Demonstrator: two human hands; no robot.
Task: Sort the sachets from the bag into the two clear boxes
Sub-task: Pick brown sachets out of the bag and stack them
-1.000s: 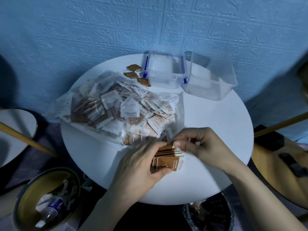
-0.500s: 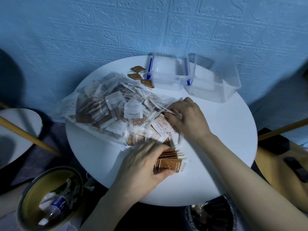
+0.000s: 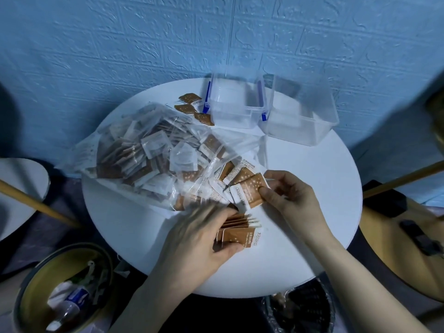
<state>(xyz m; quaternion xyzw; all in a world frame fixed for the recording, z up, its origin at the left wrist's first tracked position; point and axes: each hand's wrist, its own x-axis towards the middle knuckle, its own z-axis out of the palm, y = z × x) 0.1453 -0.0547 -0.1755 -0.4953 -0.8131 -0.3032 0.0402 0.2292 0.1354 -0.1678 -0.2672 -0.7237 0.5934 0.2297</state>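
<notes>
A clear plastic bag full of brown and white sachets lies on the left half of the round white table. My left hand grips a stack of brown sachets standing on edge near the table's front. My right hand pinches one brown sachet at the bag's mouth. Two clear boxes stand at the back: one with blue clips and a larger one to its right. Both look empty.
Three loose brown sachets lie left of the clipped box. A yellow bin with rubbish stands at the lower left, a dark basket under the table's front. Wooden poles cross at the left and right edges. A blue wall rises behind the table.
My right hand went from the stack into the bag's mouth, then drew back toward me with a brown sachet pinched. My left hand kept holding the stack.
</notes>
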